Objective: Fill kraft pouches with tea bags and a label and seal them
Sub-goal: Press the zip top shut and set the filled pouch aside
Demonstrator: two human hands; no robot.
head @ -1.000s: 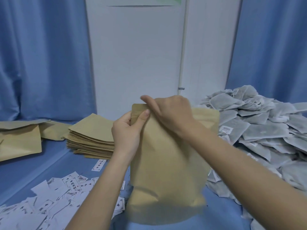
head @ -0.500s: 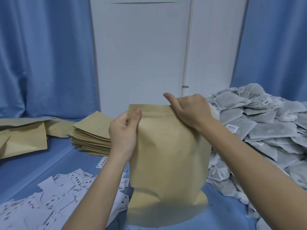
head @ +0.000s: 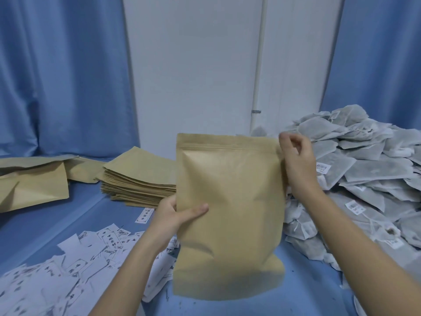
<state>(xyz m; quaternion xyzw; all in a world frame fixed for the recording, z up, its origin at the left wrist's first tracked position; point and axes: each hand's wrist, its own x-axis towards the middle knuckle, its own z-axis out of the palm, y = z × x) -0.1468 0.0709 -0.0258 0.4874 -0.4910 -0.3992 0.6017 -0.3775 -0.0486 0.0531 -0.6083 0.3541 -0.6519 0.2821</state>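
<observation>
- Nearest you, the label slips (head: 75, 265) lay scattered on the blue surface (head: 303, 281): thin white paper with dark print, flat and feather-light, likely to slide or lift in a draught.
- You had the kraft pouch (head: 227, 215) upright in front of you, its base low over the surface; whether it touched, I couldn't tell. It bulged softly below the zip line, matte brown paper, creased near the bottom.
- Your left hand (head: 173, 215) gripped its left edge at mid-height, thumb across the front.
- Your right hand (head: 296, 160) sat at the top right corner, fingers loosely curled; whether they pinched that corner or had let go, I couldn't tell.
- My read: filled but light, stiff enough to stand, best held by the side edges or the flat top strip, not the belly.
- To the right, the tea bags (head: 355, 169) heaped up, grey mesh, soft, with small tags.
- Further left, the empty pouches (head: 136, 179) made a flat, crisp stack.
</observation>
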